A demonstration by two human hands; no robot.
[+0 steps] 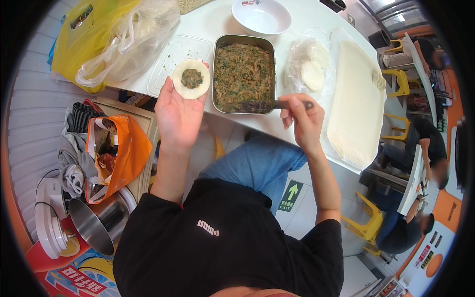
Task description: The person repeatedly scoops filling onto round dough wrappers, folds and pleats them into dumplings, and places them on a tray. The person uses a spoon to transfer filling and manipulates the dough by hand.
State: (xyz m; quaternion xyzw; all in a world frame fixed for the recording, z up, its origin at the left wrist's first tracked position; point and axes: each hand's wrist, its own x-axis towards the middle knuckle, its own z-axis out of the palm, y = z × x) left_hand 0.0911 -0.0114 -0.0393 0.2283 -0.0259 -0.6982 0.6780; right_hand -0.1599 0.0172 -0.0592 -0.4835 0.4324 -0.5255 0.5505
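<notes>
On the open palm and fingers of my left hand (182, 115) lies a round dumpling wrapper (182, 91) with a small mound of green-flecked filling (192, 78) at its middle. My right hand (305, 118) grips the dark handle of a flat utensil (278, 105), whose blade rests in the filling along the near edge of a rectangular metal container (275, 74). Beneath and behind the left hand is a clear plastic tray (156, 80) with green bits in it. Right of the container, a stack of round wrappers (312, 76) sits in a clear plastic bag (294, 55).
A white bowl (261, 18) stands beyond the container. A tray with a mesh liner (354, 107) is at the right, small round pieces (378, 80) at its far edge. Yellow and clear bags (92, 41) lie left. Other people sit at tables far right.
</notes>
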